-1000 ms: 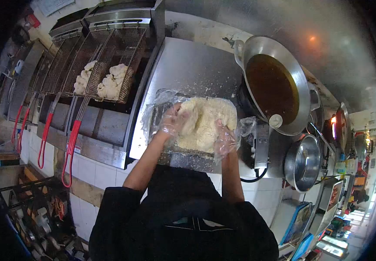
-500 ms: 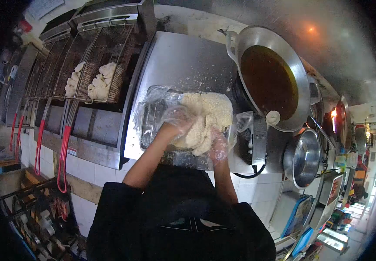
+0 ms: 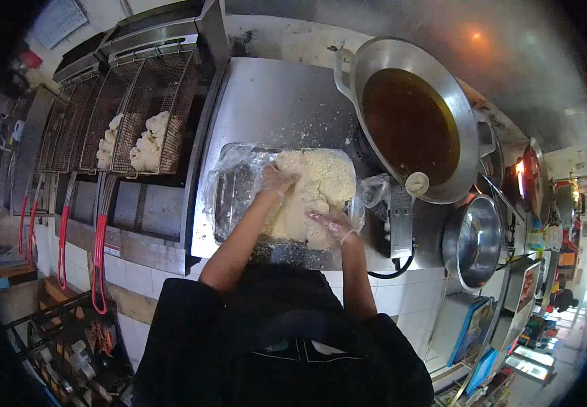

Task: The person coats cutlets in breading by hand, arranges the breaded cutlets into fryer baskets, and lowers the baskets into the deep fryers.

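Note:
A plastic-lined tray point(image 3: 222, 227) lies on the steel counter, with a heap of pale crumbs point(image 3: 330, 169) in its middle and right part. My left hand point(image 3: 276, 182), in a clear plastic glove, rests against the left side of the heap, fingers pointing right. My right hand point(image 3: 336, 225), gloved too, lies at the heap's lower right with its fingers spread on a crumb-covered piece point(image 3: 312, 198). Crumbs partly hide the left fingertips, so what they hold, if anything, cannot be made out.
Fryer baskets point(image 3: 147, 102) with pale coated pieces and red handles stand at the left. A large pan point(image 3: 408, 122) of brown oil sits at the upper right, with a metal bowl point(image 3: 473, 244) below it. Scattered crumbs lie on the counter point(image 3: 280, 95).
The coated piece lifted between my hands half a second ago now lies down in the crumbs. My right hand has turned, its fingers now pointing left. The view has shifted slightly.

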`<move>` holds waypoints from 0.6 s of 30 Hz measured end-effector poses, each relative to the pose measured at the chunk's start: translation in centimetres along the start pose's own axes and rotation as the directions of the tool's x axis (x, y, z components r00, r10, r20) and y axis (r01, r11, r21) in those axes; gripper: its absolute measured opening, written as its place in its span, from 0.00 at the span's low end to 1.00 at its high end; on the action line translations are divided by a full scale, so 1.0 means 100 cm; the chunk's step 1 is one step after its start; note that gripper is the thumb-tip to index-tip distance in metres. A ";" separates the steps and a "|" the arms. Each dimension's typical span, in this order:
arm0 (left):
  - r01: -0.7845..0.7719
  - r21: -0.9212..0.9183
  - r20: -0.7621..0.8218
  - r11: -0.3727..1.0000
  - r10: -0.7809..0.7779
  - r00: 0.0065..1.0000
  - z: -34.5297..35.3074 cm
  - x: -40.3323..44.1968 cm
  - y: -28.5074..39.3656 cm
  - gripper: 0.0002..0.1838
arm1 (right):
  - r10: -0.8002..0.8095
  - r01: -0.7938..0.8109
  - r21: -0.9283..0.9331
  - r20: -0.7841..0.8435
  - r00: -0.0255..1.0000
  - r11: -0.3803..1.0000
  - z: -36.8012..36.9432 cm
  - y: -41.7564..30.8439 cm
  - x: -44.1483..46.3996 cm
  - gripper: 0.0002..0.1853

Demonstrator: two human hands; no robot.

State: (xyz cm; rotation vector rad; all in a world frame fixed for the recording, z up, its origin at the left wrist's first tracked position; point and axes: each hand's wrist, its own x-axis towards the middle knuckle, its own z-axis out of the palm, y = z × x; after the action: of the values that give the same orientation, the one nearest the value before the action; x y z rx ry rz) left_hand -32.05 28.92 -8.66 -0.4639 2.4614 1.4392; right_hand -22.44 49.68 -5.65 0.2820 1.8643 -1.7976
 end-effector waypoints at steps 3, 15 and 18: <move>0.052 -0.172 0.097 0.984 -0.035 0.995 0.015 0.016 -0.026 0.27 | 0.156 -0.167 -0.171 -0.076 0.985 0.971 0.021 -0.068 -0.024 0.43; 0.194 -0.697 0.332 0.690 0.071 0.941 -0.050 -0.056 0.001 0.31 | -0.106 0.116 0.199 -0.060 0.992 0.973 0.026 -0.084 -0.023 0.33; -0.093 -0.361 0.297 0.928 0.209 0.932 -0.068 -0.095 0.049 0.32 | -0.035 0.034 -0.011 -0.256 0.966 0.999 0.023 -0.012 0.035 0.35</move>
State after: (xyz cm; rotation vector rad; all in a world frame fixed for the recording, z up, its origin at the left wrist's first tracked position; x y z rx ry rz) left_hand -25.65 26.60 1.96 -0.0762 2.0256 1.8495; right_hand -25.43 46.62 -6.28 0.5037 2.0607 -1.8509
